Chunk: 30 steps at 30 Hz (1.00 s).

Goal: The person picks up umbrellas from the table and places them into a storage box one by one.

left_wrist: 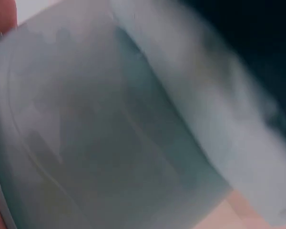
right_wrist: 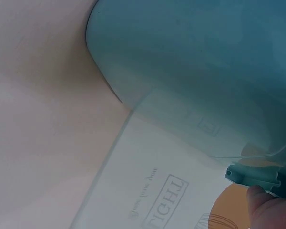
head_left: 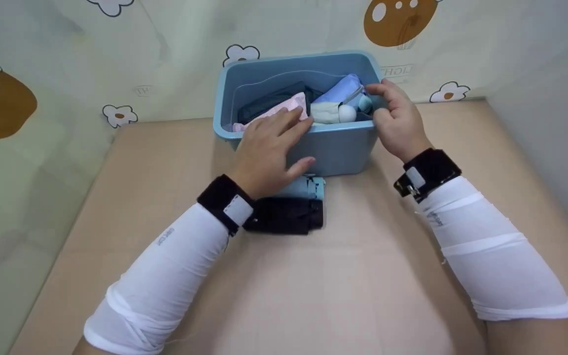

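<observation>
A blue-grey plastic bin (head_left: 333,153) stands against the back wall. My left hand (head_left: 269,153) lies over its front rim, fingers fairly straight beside a pink patterned cloth bundle (head_left: 296,102), thumb out in front. At the right rim, my right hand (head_left: 397,118) grips the bin's edge with bent index finger and thumb; its thumb (right_wrist: 271,210) shows by a rim lug (right_wrist: 252,176). Inside lie a dark bundle (head_left: 269,103), a blue fabric bundle (head_left: 338,89) and a cream bundle with a white rounded end (head_left: 347,113). The left wrist view shows mainly the bin wall (left_wrist: 86,119), blurred.
Before the bin, partly under my left wrist, lie a black rolled bundle (head_left: 286,215) and a light-blue one (head_left: 296,187), perhaps compact umbrellas. The tan tabletop (head_left: 333,291) meets a printed sheet (head_left: 175,64) behind.
</observation>
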Available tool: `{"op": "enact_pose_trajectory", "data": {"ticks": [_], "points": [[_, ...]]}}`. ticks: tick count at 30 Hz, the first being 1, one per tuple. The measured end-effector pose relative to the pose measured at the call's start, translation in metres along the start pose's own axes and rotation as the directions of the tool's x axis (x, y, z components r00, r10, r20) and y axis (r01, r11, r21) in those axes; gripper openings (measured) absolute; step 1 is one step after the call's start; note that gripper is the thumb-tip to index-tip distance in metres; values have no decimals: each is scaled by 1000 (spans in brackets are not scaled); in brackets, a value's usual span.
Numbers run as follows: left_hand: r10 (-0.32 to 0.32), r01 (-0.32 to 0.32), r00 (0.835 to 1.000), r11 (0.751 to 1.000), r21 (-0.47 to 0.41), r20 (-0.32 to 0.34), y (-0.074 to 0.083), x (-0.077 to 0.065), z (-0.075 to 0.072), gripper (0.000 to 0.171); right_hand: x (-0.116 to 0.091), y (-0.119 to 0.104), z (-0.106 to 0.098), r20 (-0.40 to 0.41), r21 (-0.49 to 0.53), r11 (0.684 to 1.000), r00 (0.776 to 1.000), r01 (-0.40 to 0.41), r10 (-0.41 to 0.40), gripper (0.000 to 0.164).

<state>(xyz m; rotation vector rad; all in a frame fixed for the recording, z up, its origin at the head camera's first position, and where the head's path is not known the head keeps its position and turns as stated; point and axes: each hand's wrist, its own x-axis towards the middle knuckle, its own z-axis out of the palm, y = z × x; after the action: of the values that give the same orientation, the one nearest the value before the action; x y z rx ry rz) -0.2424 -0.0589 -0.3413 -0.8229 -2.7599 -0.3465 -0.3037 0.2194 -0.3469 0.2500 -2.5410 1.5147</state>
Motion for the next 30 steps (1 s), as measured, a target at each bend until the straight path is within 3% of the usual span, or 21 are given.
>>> {"op": "enact_pose_trajectory", "data": {"ticks": [8, 13, 24, 30], "points": [[82, -80, 996, 995, 54, -36, 17, -19, 15, 68, 0, 0, 0, 10, -6, 1000, 1000, -7, 7, 54], [133, -132, 991, 990, 53, -16, 24, -27, 21, 66, 0, 1, 0, 7, 5, 1000, 1000, -7, 7, 53], [117, -123, 982, 992, 35, 150, 23, -37, 36, 63, 1, 3, 0, -12, -15, 1000, 1000, 21, -21, 53], [38, -54, 945, 998, 39, 325, 20, -42, 44, 68, 1, 2, 0, -10, -10, 1000, 1000, 26, -26, 52]]}}
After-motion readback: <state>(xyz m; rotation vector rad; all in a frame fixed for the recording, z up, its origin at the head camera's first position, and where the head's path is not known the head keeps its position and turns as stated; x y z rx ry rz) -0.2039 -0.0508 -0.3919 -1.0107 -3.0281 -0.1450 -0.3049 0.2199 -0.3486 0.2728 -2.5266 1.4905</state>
